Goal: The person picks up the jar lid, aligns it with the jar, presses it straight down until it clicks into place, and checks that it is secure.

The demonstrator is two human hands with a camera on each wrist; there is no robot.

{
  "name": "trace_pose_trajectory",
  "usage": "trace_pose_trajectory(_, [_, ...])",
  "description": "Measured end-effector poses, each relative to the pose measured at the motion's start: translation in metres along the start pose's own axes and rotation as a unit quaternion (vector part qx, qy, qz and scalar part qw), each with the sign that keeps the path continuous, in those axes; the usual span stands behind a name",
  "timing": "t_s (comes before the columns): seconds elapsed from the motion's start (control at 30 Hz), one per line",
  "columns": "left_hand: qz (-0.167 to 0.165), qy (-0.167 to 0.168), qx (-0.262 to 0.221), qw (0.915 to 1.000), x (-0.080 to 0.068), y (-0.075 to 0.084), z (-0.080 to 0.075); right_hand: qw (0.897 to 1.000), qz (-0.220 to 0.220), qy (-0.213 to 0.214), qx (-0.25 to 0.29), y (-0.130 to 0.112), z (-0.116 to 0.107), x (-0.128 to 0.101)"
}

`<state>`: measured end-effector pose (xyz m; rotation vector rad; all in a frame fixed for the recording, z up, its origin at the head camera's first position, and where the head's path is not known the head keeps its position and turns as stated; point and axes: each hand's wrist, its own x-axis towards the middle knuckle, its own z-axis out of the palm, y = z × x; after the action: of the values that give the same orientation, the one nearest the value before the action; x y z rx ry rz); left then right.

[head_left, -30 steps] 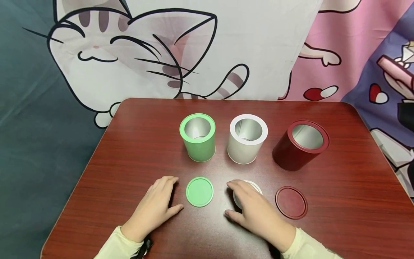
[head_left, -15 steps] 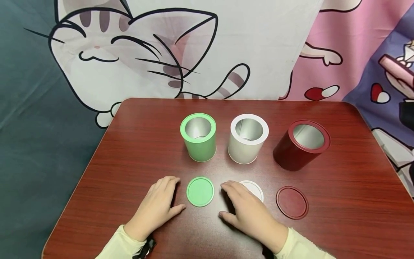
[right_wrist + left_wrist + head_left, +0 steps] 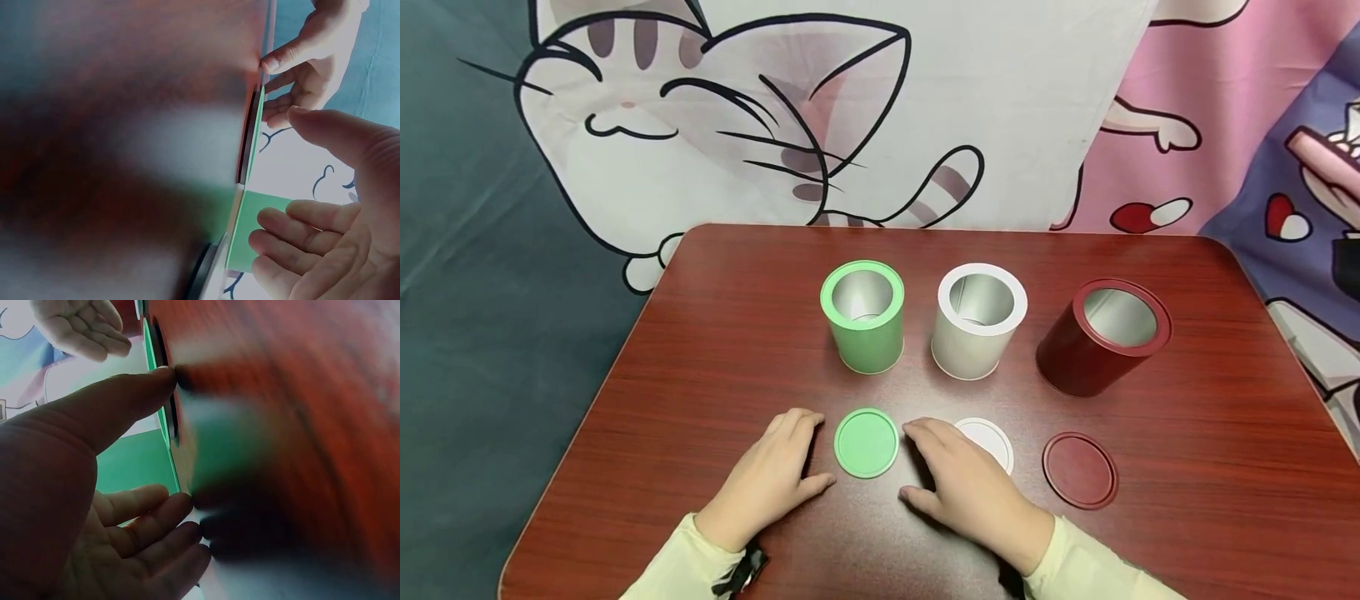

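A round green lid [image 3: 867, 443] lies flat on the table between the two hands. My left hand [image 3: 769, 479] is just left of it, fingertips and thumb at the tabletop, holding nothing. On the lid's other side is my right hand [image 3: 970, 490], its fingers relaxed and its thumb spread, also holding nothing. It partly covers a white lid [image 3: 992, 442] in the head view. To the right lies a dark red lid [image 3: 1080, 471]. In the left wrist view the green lid [image 3: 150, 347] shows edge-on beyond the thumb; the right wrist view shows the green lid [image 3: 255, 134] edge-on too.
Behind the lids stand three open-topped cans: a green can [image 3: 868, 346], a white can [image 3: 967, 354] and a dark red can [image 3: 1075, 358]. The wooden table [image 3: 662, 392] ends at a rounded far edge, with a cat-printed cloth [image 3: 1030, 108] hanging behind it.
My right hand has moved left, off most of the white lid and closer to the green lid. My left hand has shifted slightly right. The lids and cans stay put.
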<state>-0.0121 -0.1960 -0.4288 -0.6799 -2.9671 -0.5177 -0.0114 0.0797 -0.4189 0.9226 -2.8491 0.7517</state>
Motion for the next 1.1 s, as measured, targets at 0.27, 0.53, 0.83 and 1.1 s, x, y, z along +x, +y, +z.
trace_pose_trajectory(0.27, [-0.009, -0.019, -0.009, 0.9997, 0.003, 0.002, 0.0, 1.0, 0.01, -0.017, -0.01, -0.002, 0.003, 0.009])
trace_pose_trajectory(0.53, [0.001, -0.026, -0.014, 0.9996, 0.006, 0.003, 0.001, 0.999, 0.021, -0.036, -0.022, 0.0, 0.005, 0.017])
trace_pose_trajectory(0.83, [0.011, -0.024, -0.004, 0.9996, 0.009, 0.001, 0.002, 0.998, 0.0, -0.051, -0.044, 0.001, 0.008, 0.025])
trace_pose_trajectory(1.1, [0.019, -0.032, -0.003, 0.9993, 0.014, 0.001, 0.002, 0.997, -0.013, -0.054, -0.059, 0.001, 0.007, 0.032])
